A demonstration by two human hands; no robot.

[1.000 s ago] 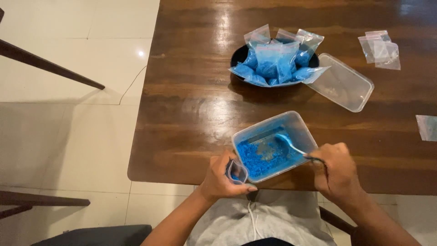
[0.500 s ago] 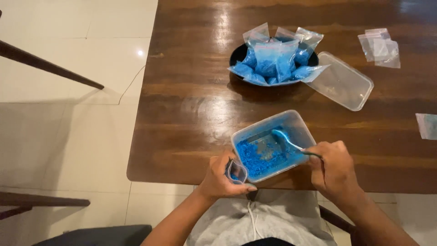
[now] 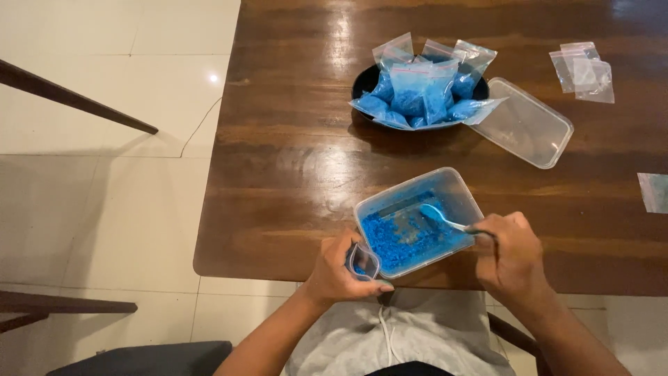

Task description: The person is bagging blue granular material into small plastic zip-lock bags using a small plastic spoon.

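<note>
**Two hands, one tub of blue grains**

Right hand (image 3: 511, 254) pinches a spoon (image 3: 445, 219), handle mostly hidden in the grip, bowl in the clear tub (image 3: 417, 219) at the desk (image 3: 292, 160) edge. Left hand (image 3: 341, 268) curls around a small bag (image 3: 363, 261), half covered.

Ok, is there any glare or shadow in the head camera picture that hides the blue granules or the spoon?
Head view: bright glare streaks the dark glossy wooden table near its far edge; the blue granules in the clear rectangular plastic tub and the pale spoon in the right hand stay sharp; soft shadows fall on the pale tiled floor.
</note>
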